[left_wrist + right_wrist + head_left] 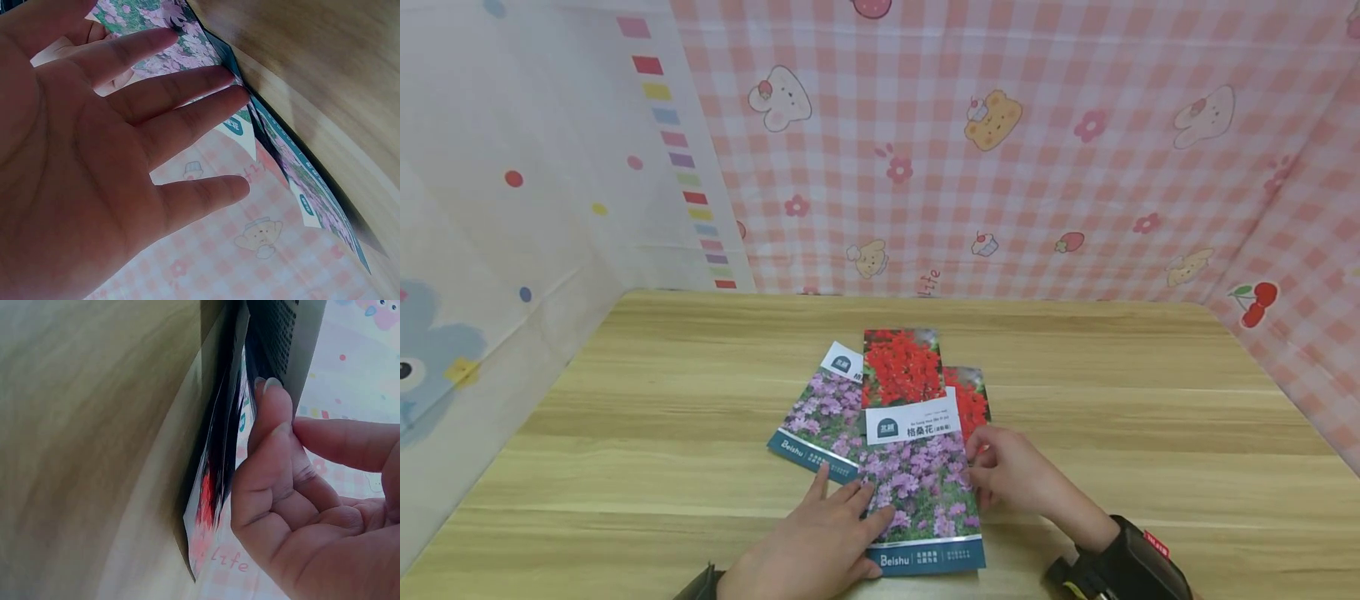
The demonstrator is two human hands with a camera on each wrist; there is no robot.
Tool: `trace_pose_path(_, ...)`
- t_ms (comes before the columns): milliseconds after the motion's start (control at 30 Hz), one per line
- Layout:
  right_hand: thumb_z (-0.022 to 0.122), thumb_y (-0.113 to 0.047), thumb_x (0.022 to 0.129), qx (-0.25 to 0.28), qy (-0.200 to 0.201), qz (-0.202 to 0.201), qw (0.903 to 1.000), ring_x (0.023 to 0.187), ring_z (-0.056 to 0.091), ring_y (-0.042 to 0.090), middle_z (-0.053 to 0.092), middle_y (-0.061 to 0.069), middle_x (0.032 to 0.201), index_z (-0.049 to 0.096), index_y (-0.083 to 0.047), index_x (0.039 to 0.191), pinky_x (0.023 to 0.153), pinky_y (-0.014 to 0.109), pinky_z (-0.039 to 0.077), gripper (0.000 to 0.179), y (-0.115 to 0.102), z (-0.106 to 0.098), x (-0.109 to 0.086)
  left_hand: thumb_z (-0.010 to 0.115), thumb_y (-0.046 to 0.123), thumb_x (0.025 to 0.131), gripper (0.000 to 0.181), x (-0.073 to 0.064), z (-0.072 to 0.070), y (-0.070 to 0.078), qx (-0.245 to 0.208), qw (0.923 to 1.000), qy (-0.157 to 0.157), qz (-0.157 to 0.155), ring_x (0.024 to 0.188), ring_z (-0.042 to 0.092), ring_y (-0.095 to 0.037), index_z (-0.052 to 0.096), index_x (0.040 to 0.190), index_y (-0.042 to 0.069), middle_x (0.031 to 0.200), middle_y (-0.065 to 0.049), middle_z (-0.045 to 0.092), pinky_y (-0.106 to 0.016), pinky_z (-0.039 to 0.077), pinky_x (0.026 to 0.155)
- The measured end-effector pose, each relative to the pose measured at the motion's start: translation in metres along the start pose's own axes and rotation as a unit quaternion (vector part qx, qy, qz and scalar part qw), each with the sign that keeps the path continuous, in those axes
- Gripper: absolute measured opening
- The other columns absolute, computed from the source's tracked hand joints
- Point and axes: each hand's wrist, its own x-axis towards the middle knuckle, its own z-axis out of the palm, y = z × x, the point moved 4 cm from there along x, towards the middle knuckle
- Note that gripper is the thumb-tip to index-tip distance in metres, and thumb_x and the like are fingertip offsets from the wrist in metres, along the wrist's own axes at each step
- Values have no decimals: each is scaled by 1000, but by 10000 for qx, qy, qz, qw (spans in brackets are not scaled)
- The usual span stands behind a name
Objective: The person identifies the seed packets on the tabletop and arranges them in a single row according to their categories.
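A seed packet (921,487) with a purple flower photo, white top and teal bottom band lies uppermost in a small pile. Along its right edge, my right hand (1011,471) pinches it between thumb and fingers. The right wrist view shows the packet's printed back (306,356) tilted up, with fingertips behind it. My left hand (812,537) has its fingers spread and straight at the lower left edge, touching the packets. Under the top packet are a second purple packet (820,412), fanned left, and two red-flower packets, one upper (901,367) and one right (972,402), partly covered.
The packets lie on a light wood-grain table (662,467). A pink checked cloth (925,167) with cartoon prints hangs behind it, and white printed cloth (512,233) hangs on the left. Black straps circle both wrists.
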Motion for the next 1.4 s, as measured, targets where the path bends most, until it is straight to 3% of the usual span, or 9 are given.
trace_pose_path(367, 50, 7, 82, 650, -160, -48, 9977, 49, 56, 22, 58, 7, 58, 47, 3, 87, 45, 27, 48, 7, 5, -2, 1, 52, 47, 86, 52, -1, -6, -2, 155, 9994, 310, -59, 123, 40, -27, 48, 131, 21, 133, -10, 49, -60, 29, 102)
trace_pose_path(567, 50, 7, 84, 994, -189, -115, 9948, 53, 57, 21, 58, 8, 61, 46, 4, 88, 48, 26, 50, 6, 3, -6, 1, 53, 40, 87, 47, -7, -17, -7, 325, 9927, 1107, -355, 112, 49, -30, 54, 123, 9, 121, -14, 57, -55, 39, 95)
trace_pose_path(733, 49, 6, 84, 1108, -78, -84, 9938, 57, 57, 22, 60, 9, 65, 46, 5, 91, 51, 25, 50, 8, 1, -10, -1, 56, 34, 86, 36, -10, -26, -14, 299, 9832, 1746, -429, 92, 58, -28, 62, 103, 2, 96, -11, 65, -49, 49, 81)
trace_pose_path(867, 49, 7, 84, 1192, 3, -97, 9928, 58, 58, 23, 61, 9, 66, 45, 6, 92, 53, 25, 50, 9, -1, -11, -1, 58, 30, 85, 25, -9, -29, -19, -4, 9766, 2094, -487, 73, 59, -24, 61, 84, 5, 74, -6, 62, -45, 50, 68)
trace_pose_path(1000, 50, 6, 85, 1245, 85, -94, 9921, 59, 58, 23, 62, 10, 67, 45, 6, 92, 54, 26, 50, 9, -3, -13, -1, 59, 28, 85, 23, -9, -32, -23, -395, 9691, 2372, -547, 66, 58, -21, 60, 79, 6, 66, -2, 59, -45, 51, 64)
trace_pose_path(1100, 51, 6, 85, 1332, 123, -91, 9910, 60, 58, 23, 62, 10, 68, 45, 5, 92, 55, 26, 51, 9, -5, -13, -1, 60, 28, 85, 24, -9, -33, -24, -539, 9641, 2530, -599, 65, 59, -21, 62, 81, 4, 67, -4, 61, -45, 51, 63)
trace_pose_path(1300, 52, 5, 85, 1664, 113, -113, 9859, 61, 58, 21, 62, 9, 69, 44, 6, 94, 56, 26, 52, 11, -8, -12, 0, 60, 29, 85, 35, -9, -33, -26, -948, 9573, 2612, -797, 84, 61, -34, 63, 100, -3, 92, -20, 67, -52, 50, 72)
trace_pose_path(1400, 52, 4, 86, 1734, 128, -115, 9847, 61, 58, 22, 62, 9, 69, 44, 6, 94, 57, 27, 52, 12, -9, -12, 0, 60, 27, 85, 37, -8, -34, -27, -1192, 9526, 2692, -766, 90, 60, -35, 61, 104, -5, 99, -22, 66, -53, 50, 78)
